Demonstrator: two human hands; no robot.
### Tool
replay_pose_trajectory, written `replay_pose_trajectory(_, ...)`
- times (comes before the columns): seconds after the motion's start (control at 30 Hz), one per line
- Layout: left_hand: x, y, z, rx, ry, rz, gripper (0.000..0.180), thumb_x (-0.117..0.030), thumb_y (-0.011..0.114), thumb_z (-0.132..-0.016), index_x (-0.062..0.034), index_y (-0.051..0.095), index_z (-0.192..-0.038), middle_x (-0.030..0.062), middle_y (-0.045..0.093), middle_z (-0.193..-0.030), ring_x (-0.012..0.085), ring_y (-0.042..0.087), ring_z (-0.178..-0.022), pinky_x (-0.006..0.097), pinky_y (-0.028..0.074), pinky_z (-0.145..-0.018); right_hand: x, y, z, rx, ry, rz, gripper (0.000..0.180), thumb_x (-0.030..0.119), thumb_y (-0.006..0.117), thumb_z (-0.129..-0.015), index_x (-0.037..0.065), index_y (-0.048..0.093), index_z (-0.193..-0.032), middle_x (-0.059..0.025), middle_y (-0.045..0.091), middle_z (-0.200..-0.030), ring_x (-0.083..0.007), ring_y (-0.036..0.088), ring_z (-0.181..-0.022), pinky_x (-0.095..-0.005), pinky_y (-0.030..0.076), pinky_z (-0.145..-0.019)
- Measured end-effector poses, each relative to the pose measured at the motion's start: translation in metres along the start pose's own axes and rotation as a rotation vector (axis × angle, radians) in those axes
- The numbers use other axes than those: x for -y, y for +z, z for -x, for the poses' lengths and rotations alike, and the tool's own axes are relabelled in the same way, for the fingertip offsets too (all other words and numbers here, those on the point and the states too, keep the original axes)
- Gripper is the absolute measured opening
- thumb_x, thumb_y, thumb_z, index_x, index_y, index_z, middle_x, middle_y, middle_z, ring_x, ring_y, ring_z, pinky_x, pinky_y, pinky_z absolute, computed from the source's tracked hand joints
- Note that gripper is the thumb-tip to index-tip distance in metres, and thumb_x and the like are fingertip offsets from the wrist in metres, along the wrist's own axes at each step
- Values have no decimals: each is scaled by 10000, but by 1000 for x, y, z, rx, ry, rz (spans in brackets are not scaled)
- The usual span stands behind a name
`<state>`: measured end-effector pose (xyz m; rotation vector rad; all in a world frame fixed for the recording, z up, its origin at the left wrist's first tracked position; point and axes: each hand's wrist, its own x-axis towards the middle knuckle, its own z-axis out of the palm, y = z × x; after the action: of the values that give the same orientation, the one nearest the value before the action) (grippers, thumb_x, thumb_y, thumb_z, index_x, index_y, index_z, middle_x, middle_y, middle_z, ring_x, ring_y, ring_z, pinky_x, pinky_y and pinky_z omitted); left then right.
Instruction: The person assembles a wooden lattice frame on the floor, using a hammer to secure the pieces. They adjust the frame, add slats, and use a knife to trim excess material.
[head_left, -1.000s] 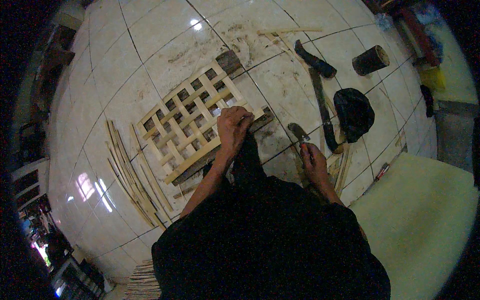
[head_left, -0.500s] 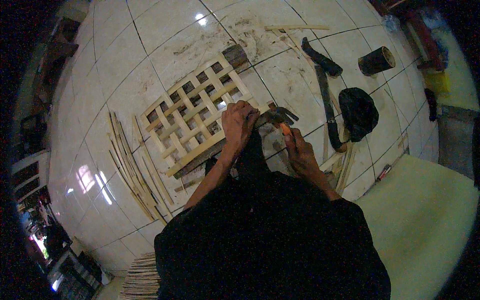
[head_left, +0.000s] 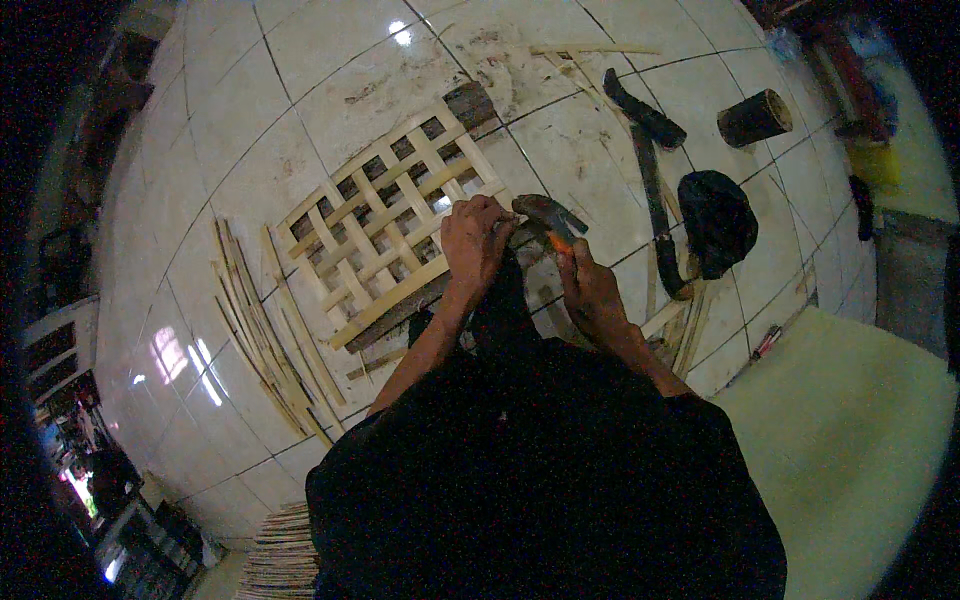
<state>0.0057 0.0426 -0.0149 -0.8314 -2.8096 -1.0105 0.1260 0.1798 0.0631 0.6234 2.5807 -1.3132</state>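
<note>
A lattice of pale bamboo slats (head_left: 385, 225) lies on the white tiled floor (head_left: 300, 90). My left hand (head_left: 476, 242) rests closed on the lattice's near right corner, fingers curled over a slat. Just to its right, my right hand (head_left: 590, 290) grips a hammer (head_left: 547, 215) with an orange handle; the dark hammer head sits close to my left hand's fingers at the lattice corner. My dark-clothed body fills the lower middle of the view.
Loose bamboo strips (head_left: 255, 335) lie left of the lattice. A long dark blade (head_left: 655, 215), a black cloth lump (head_left: 718, 220), a short bamboo cylinder (head_left: 755, 118) and more slats (head_left: 685, 325) lie to the right. A pale green mat (head_left: 850, 420) covers the lower right.
My right hand picked up the hammer from the floor at the right and brought it up and left to the lattice corner beside my left hand, which has stayed in place.
</note>
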Motion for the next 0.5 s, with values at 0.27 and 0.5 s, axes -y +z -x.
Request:
replay_pose_trajectory(0.27,-1,-4,3,26,-47,112,196,-194,726,-716,-80,648,-856,79,593,-928,290,528,-909,416,418,-748,-2,-4,-3,65,70,105,319,369,328,-990,65,400,-1055,-269,587,-744,-493,570,-723,-541,416,-616)
replay_pose_trajectory(0.5,19,-3,17,8,43,190,247,-124,742,-690,-24,612,-875,128,574,-890,349,513,-848,438,426,-747,1,-2,-4,25,28,70,306,355,327,-991,65,398,-1058,-261,574,-709,-493,562,-697,-545,407,-606)
